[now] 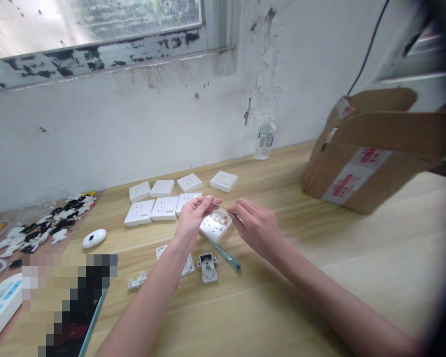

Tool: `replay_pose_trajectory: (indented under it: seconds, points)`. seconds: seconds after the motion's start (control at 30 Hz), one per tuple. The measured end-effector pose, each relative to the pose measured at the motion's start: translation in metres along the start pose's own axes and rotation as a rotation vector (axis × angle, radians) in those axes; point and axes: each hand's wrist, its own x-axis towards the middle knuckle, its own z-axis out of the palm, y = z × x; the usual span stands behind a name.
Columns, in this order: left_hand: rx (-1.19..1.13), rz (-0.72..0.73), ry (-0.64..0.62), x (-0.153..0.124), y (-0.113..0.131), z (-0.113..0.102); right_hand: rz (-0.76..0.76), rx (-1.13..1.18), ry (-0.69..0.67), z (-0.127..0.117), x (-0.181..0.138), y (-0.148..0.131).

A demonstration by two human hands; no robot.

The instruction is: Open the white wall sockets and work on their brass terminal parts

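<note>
At the left of the frame lies one heap of small parts (48, 225), then one white oval piece (94, 238). Seven socket plates (164, 208) sit in two rows. At centre, the left hand (193, 218) and right hand (254, 225) pinch their fingertips shut over one open socket (216, 227). It faces up, its edge running lower left to upper right. One screwdriver (225, 255) lies just below it, and one cardboard box (371, 163) is at the right.

We work with our left hand (192, 219) and right hand (255, 227) bare. Our left forearm (152, 297) and right forearm (319, 292) are slender, and uncovered right to the near edge.
</note>
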Motion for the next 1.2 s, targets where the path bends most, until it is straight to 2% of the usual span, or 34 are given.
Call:
replay_pose_trajectory:
  seconds: [0.2, 0.33, 0.5, 0.63, 0.77, 0.9, 1.03, 1.13, 1.2]
  points:
    - [0.053, 0.040, 0.050, 0.003, -0.001, -0.006, 0.208, 0.261, -0.132, 0.001, 0.004, -0.001]
    - [0.108, 0.051, 0.057, 0.005, -0.003, -0.012, 0.222, 0.465, -0.210, 0.007, 0.005, 0.004]
    - [0.191, 0.055, 0.040, 0.004, 0.000, -0.015, 0.277, 0.695, -0.243, 0.010, 0.005, 0.010]
    - [0.250, 0.054, 0.010, 0.002, 0.002, -0.015, 0.322, 0.760, -0.294, 0.007, 0.007, 0.010]
    - [0.310, 0.056, -0.030, 0.002, -0.002, -0.015, 0.303, 0.689, -0.310, 0.008, 0.009, 0.012]
    - [0.401, 0.097, -0.031, 0.003, -0.009, -0.018, 0.287, 0.310, -0.255, 0.006, 0.002, -0.005]
    - [0.495, 0.180, -0.016, 0.001, -0.011, -0.023, 0.016, 0.084, -0.304, -0.006, -0.025, -0.044]
    - [0.531, 0.216, -0.016, -0.001, -0.009, -0.023, -0.034, 0.009, -0.310, -0.013, -0.051, -0.058]
    - [0.538, 0.214, -0.029, -0.001, -0.009, -0.023, 0.005, -0.073, -0.300, -0.015, -0.064, -0.055]
